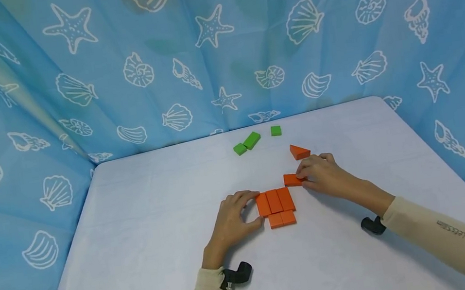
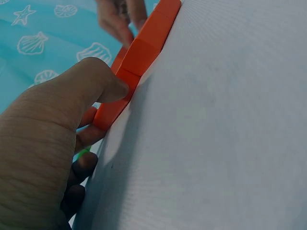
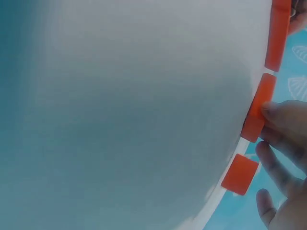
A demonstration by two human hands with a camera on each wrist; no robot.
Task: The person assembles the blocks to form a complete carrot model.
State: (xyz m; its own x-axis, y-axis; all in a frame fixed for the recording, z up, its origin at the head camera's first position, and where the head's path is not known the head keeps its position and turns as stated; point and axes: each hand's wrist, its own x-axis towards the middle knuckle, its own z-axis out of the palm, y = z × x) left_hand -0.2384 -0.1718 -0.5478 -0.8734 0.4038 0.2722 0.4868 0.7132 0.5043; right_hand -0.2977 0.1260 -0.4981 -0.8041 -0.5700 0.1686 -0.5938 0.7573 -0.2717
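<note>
Three upright orange rectangular blocks (image 1: 274, 201) lie side by side on the table, with two smaller orange blocks (image 1: 282, 219) touching their near edge. My left hand (image 1: 230, 221) holds the leftmost block, thumb at its near end and a fingertip at its far end; the left wrist view shows the thumb (image 2: 112, 90) against the orange side. Just beyond the group, to the right, my right hand (image 1: 327, 176) pinches another orange block (image 1: 292, 180), which lies crosswise on the table. Behind that hand sits an orange triangular block (image 1: 300, 152), untouched.
Near the back edge of the white table (image 1: 158, 213) lie a green rectangular block (image 1: 252, 140), a small green block (image 1: 239, 149) touching it, and another green block (image 1: 276, 131) to the right. A blue seashell curtain (image 1: 183, 39) hangs behind and beside the table.
</note>
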